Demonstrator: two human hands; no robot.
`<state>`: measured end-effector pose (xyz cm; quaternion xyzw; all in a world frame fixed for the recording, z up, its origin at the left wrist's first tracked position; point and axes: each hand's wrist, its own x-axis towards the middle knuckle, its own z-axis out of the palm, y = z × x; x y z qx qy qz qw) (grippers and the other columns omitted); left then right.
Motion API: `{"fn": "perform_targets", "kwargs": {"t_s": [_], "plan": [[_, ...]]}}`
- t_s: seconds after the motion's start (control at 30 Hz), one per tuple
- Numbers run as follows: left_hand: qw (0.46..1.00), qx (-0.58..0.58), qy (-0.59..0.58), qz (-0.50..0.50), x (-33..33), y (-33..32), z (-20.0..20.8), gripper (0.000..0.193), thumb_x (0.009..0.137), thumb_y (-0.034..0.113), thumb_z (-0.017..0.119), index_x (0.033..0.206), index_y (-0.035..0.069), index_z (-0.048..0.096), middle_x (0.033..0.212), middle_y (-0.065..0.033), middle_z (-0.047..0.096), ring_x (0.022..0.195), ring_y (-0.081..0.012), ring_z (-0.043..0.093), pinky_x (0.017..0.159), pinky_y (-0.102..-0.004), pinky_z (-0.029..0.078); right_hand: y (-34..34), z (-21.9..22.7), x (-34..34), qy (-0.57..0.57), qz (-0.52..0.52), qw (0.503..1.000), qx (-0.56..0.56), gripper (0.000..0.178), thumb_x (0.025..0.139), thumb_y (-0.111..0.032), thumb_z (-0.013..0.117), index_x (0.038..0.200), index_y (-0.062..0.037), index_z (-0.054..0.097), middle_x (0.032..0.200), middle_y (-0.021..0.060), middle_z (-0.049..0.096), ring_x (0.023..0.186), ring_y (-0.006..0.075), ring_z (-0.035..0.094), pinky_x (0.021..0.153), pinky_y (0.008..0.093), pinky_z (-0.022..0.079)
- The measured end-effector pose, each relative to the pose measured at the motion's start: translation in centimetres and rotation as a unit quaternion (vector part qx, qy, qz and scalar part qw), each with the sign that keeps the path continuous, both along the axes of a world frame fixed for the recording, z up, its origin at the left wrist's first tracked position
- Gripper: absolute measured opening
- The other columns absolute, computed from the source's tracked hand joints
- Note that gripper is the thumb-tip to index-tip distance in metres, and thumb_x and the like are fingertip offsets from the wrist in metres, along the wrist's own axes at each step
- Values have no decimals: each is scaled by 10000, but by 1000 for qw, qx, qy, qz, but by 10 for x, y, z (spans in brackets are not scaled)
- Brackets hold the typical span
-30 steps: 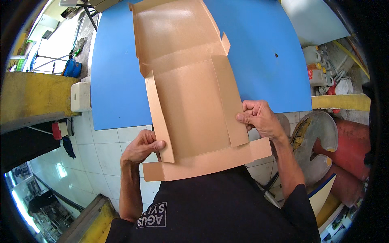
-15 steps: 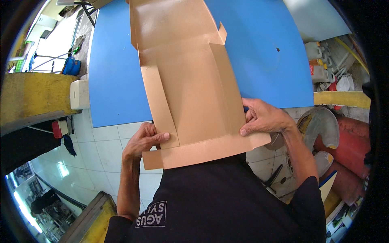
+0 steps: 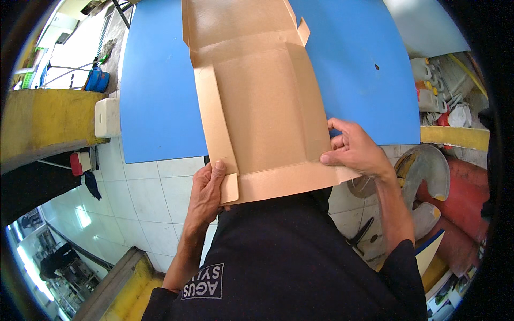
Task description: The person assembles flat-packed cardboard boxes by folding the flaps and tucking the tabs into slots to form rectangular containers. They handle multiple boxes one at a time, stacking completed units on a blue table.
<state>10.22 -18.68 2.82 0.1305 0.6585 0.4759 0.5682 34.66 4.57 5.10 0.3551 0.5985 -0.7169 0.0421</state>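
An unfolded brown cardboard box (image 3: pixel 265 101) lies lengthwise before me, its near end overhanging the edge of the blue table (image 3: pixel 364 101). My left hand (image 3: pixel 208 187) grips the near left corner, thumb on top of the long left side flap; the small corner tab beside it is folded over. My right hand (image 3: pixel 356 150) pinches the near right corner, thumb on the upper face and the other fingers partly hidden beyond the edge. Along the right side a crease marks another flap, tilted slightly up. The box's far panel runs out of the top of the view.
A white stool (image 3: pixel 107 117) stands left of the table, near a yellow ledge (image 3: pixel 48 117). To the right are white jugs (image 3: pixel 425 99), a red cylinder (image 3: pixel 455 184) and a grey metal guard (image 3: pixel 428 166). White floor tiles (image 3: pixel 139 206) show below the table.
The left corner tab, formerly sticking out, is now folded inward. My left hand has shifted to the right and around the corner. The box appears slightly farther right in view.
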Motion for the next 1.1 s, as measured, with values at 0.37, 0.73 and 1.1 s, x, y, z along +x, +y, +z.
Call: {"fn": "perform_targets", "kwargs": {"t_s": [0.37, 0.73, 1.1], "plan": [[991, -20, 128, -16, 0, 2, -4, 458, 1061, 412, 468, 1069, -18, 625, 626, 13, 558, 414, -37, 436, 332, -221, 324, -50, -10, 35, 95, -169, 916, -352, 563, 1036, -317, 515, 1329, 159, 445, 1117, 291, 660, 931, 344, 729, 602, 374, 664], [986, -17, -98, -135, -22, -28, 6, 479, 1051, 432, 480, 888, 1, 609, 635, -104, 672, 435, -81, 558, 369, -193, 393, -67, -7, 14, 9, -194, 965, -178, 393, 1044, -187, 516, 1261, 139, 535, 1050, 241, 699, 808, 295, 750, 641, 291, 649], [985, -65, -53, -152, -10, -29, -14, 481, 1025, 392, 556, 722, 27, 636, 557, -87, 645, 405, -100, 557, 352, -215, 402, -65, -10, 25, 31, -195, 974, -108, 400, 1039, -184, 517, 1267, 144, 540, 1078, 241, 692, 781, 278, 749, 637, 275, 642]]}}
